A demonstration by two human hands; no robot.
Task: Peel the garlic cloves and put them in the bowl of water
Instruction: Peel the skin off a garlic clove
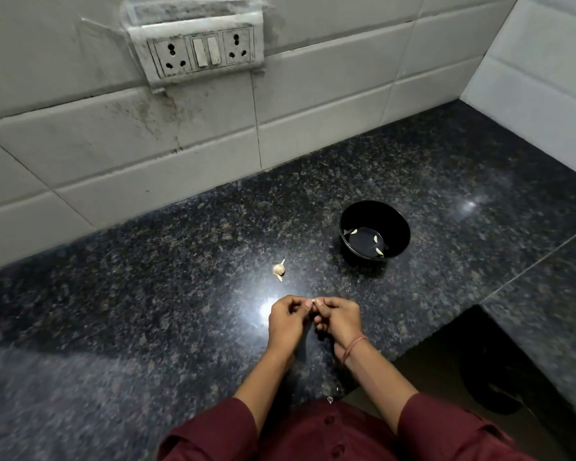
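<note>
In the head view, we are looking down at a dark speckled stone bench in a tiled corner. The left hand and the right hand are meeting just above the bench, near its front edge. Together they are pinching one small garlic clove, and only a pale bit of it is showing between the fingertips. The fingers of both hands are curling narrowly, with almost no gap. We judge this is because the thin skin is needing a nail grip from two sides. So the step in hand is the peeling, not yet the dropping.

The black bowl is standing ahead and to the right, near the right hand, and three peeled cloves are lying in its water. The rest of the garlic bulb is lying on the bench ahead of the left hand, apart from the bowl, probably so that unpeeled and clean cloves are not mixing.
</note>
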